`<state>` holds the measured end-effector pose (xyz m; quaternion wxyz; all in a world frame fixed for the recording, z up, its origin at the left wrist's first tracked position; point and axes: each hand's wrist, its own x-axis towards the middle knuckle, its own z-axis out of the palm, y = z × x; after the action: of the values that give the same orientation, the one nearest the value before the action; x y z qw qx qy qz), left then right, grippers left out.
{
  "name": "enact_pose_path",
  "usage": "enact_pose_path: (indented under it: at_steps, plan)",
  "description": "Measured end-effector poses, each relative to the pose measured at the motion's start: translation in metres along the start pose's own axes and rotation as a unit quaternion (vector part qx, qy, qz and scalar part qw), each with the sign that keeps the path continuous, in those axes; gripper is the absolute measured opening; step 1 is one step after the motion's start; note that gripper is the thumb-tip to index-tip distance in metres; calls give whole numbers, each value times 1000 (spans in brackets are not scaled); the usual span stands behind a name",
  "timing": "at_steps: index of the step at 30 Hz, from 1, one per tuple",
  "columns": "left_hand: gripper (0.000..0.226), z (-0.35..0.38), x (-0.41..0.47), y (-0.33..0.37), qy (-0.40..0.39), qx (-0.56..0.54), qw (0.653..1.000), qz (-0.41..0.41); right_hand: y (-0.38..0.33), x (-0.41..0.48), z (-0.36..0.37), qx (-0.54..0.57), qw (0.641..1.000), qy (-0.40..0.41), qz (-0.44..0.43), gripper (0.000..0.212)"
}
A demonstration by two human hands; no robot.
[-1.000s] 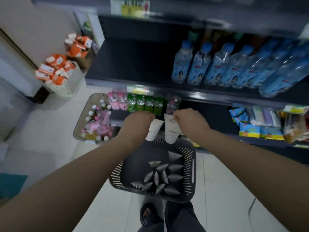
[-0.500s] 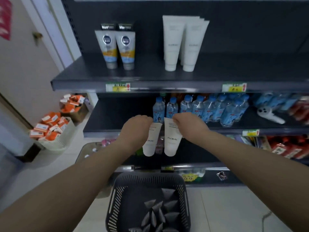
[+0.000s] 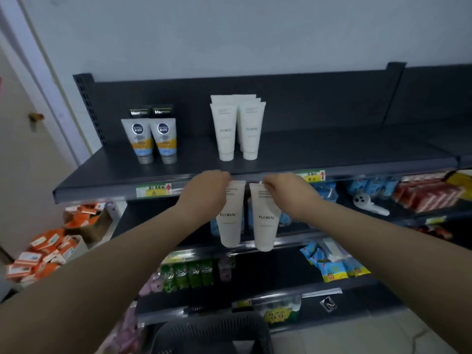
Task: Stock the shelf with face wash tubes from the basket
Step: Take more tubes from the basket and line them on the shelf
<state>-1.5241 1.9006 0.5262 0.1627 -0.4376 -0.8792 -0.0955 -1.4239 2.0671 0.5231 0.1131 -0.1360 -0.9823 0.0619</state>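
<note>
Nearest the camera, the dark slatted rim of the basket [image 3: 212,328] showed at the bottom edge of the view, on the floor before the shelving; its contents were out of sight.

Above it, both bare forearms reached forward and up. The left hand [image 3: 204,192] was curled closed around the crimped top end of a white tube marked FLORAL, the left tube [image 3: 229,221], which hung cap down. The right hand [image 3: 288,192] pinched the top corner of a second tube of the same kind, the right tube [image 3: 265,221], also hanging cap down. The two tubes hung side by side, just apart, in front of the lower shelves and just below the front edge of the top shelf [image 3: 357,159].

Behind the hanging tubes, the lower shelves held blue water bottles [image 3: 367,186], green bottles [image 3: 189,273] and blue packets [image 3: 332,267]. To the left, on the floor, lay orange boxes [image 3: 48,251] in open cartons.

On the top shelf, a group of white FLORAL tubes [image 3: 237,129] stood upright on their caps near the middle, well back from the front edge, in two short rows running toward the back panel. Toward the left end of the same shelf stood two Nivea Men tubes [image 3: 153,136], side by side on their caps. The right half of that shelf was bare. Yellow price tags [image 3: 155,190] sat on its front edge.
</note>
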Motion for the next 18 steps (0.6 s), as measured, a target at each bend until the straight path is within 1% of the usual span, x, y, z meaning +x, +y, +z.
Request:
enact_pose_path:
  at_steps: [4, 9, 12, 18]
  plan:
    - [16, -19, 31, 3, 19, 7, 1000, 4, 12, 15, -33, 2, 1000, 29, -9, 18]
    - [17, -40, 71, -3, 17, 9, 1000, 4, 23, 44, -68, 30, 998, 57, -29, 25]
    - [18, -51, 93, -6, 22, 27, 999, 5, 27, 64, -81, 34, 996, 71, -42, 26]
    - [17, -63, 133, -14, 57, 48, 997, -5, 32, 103, -96, 56, 994, 83, -50, 27]
